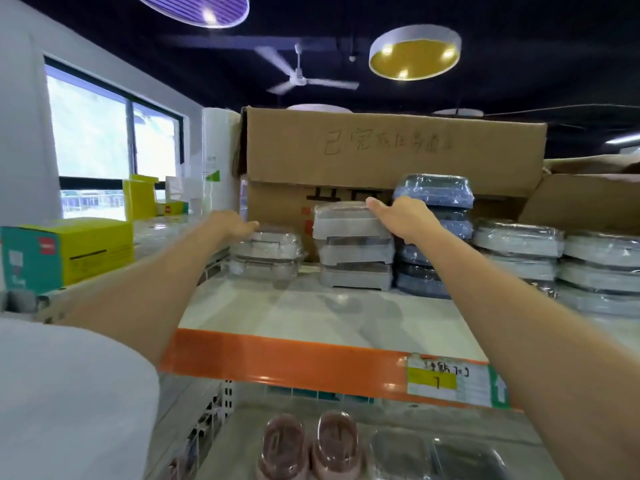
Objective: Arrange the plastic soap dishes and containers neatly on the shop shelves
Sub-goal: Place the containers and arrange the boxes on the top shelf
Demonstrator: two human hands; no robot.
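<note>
Wrapped plastic soap dishes stand in stacks on the top shelf (311,317). My left hand (232,224) lies flat, fingers straight, on a low grey stack (265,252) at the left. My right hand (398,213) rests on the right side of the top dish of a taller grey stack (353,249), thumb stretched over its lid. Directly right of that stands a blue stack (433,195). Pale grey stacks (519,244) and more pale dishes (602,268) fill the right end.
A big cardboard box (391,154) stands behind the stacks, with another box (581,199) at the right. Yellow and teal cartons (65,251) sit on the left. An orange shelf edge (284,362) carries a price tag (446,379). Pink dishes (311,445) lie on the lower shelf.
</note>
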